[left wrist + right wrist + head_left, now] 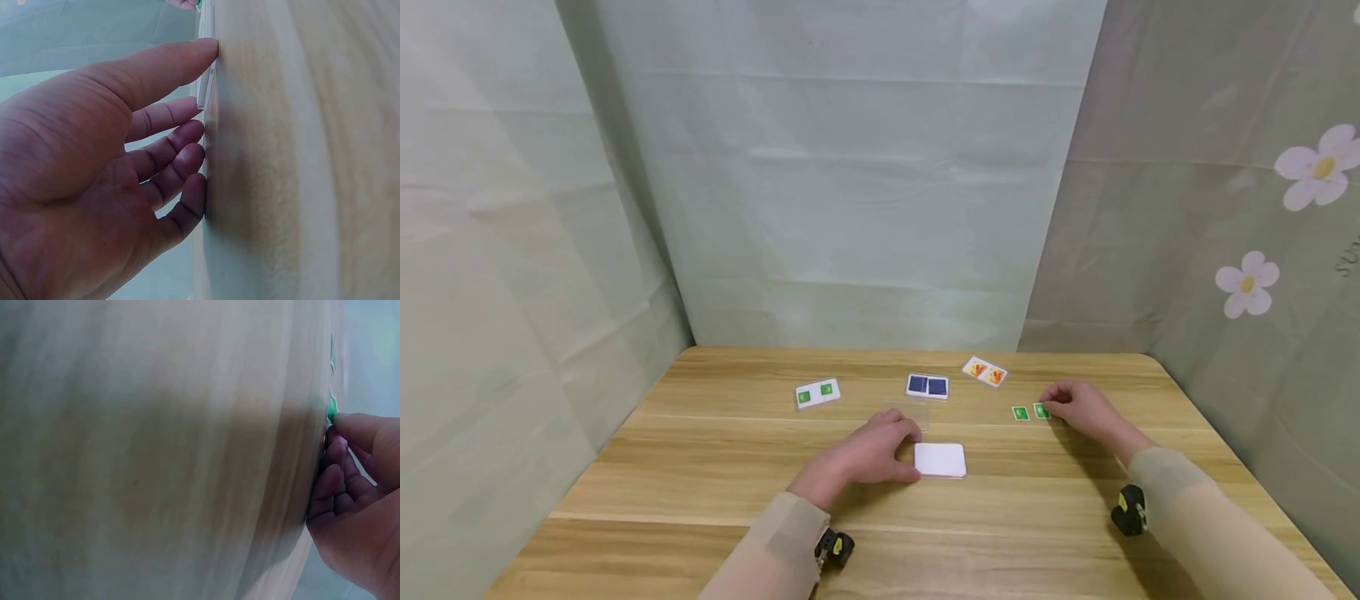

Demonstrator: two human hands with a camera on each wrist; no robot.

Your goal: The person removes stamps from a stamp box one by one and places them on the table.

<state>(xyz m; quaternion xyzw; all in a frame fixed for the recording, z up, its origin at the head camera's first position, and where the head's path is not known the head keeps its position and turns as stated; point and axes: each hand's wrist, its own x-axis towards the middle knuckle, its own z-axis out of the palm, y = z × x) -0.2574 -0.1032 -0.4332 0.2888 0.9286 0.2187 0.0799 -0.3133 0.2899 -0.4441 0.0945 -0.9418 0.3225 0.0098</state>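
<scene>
My left hand (876, 450) rests on the table with its thumb and index finger at the left corners of a stack of blank white cards (940, 460). In the left wrist view the cards' thin edge (205, 90) shows between that thumb and index finger, and the other fingers bend down to the wood. Farther right, my right hand (1081, 410) pinches a small green-printed square piece (1042, 411) between thumb and fingertips, low over the table. A matching green piece (1020, 413) lies just left of it. The right wrist view shows the remaining fingers curled under.
Along the back lie a white card with two green pictures (817, 392), a card with two dark blue squares (927, 386) and a card with two orange pictures (985, 372). A faint clear sheet (917, 411) lies behind the stack. Curtains (850, 208) enclose the wooden table (700, 467).
</scene>
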